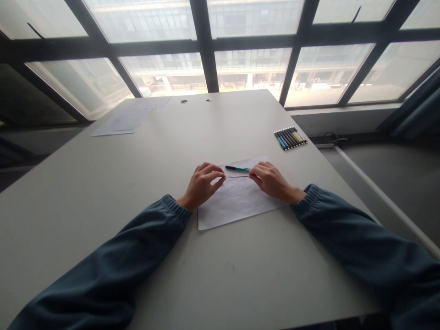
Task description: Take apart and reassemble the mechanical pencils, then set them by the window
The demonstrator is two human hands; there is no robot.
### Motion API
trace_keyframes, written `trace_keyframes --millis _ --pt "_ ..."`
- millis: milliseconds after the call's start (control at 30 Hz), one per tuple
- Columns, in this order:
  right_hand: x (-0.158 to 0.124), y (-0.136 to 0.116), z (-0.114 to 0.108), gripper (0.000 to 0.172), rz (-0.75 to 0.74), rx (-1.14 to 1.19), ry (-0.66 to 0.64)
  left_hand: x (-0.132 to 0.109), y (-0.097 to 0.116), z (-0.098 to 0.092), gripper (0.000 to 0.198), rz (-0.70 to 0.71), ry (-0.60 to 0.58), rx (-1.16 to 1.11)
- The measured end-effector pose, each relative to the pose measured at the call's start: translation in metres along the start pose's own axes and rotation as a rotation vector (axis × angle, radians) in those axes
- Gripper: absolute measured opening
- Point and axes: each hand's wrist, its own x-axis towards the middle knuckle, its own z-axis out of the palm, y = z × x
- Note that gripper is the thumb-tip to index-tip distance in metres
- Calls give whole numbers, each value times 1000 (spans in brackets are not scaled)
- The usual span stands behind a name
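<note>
A thin dark rod, much like a pen refill, stretches level between my two hands above a sheet of paper. My left hand pinches its left end between thumb and fingertips. At the other end my right hand has its fingers closed on the rod. Just beyond the rod lies a black and green pen, its right tip close to my right fingers. Faint pencil-like marks show on the paper; my right hand and wrist cover part of its right side.
A row of several pens or markers with coloured barrels lies near the right edge of the white table. Loose papers rest at the far left. Two small round holes or discs sit by the far edge, below the windows.
</note>
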Motion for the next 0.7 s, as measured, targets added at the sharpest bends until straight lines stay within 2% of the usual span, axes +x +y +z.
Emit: trace_keyframes --millis 233,700 --pt "-1 1 -2 19 35 2 72 0 0 -1 12 -52 32 -16" --pt "-1 1 -1 20 2 37 55 1 0 0 12 -20 2 -28"
